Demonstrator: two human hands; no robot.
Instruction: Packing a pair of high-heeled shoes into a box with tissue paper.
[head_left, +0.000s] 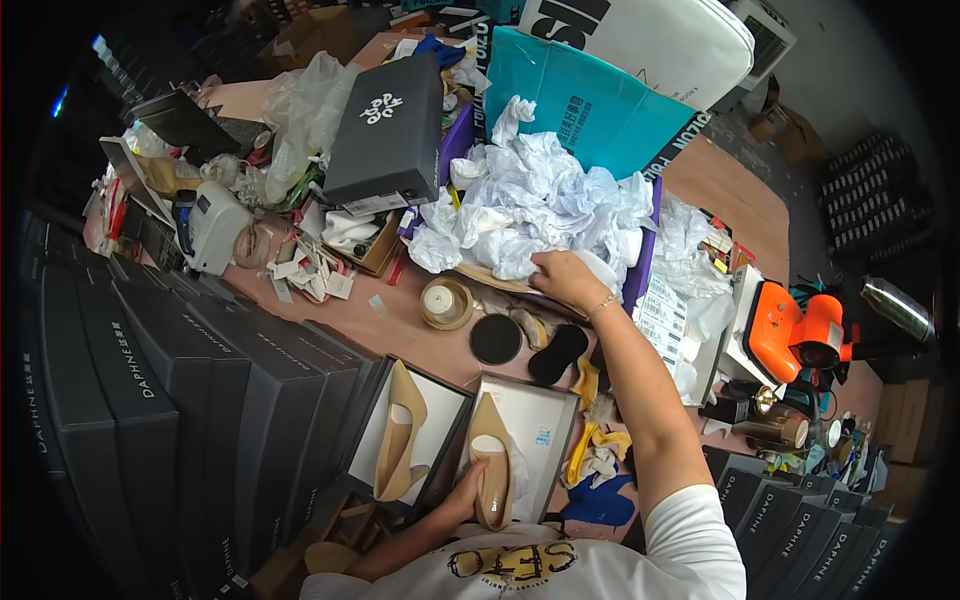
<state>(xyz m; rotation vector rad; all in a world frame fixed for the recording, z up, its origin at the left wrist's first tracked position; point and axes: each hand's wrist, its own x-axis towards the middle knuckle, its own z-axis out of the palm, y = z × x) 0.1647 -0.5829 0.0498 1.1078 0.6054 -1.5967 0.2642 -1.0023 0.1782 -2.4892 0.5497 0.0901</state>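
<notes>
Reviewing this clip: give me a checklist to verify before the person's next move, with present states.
1. Left hand has hold of a beige shoe: ok, fingers against its side.
2. Right hand has reached the crumpled white paper: ok, it is at the pile's near edge.
3. Right hand has a sheet pinched: cannot tell, the grip is unclear.
4. Second shoe lies in the left white-lined box part: ok.
5. Both shoes free of the hands: not ok, the left hand holds one.
</notes>
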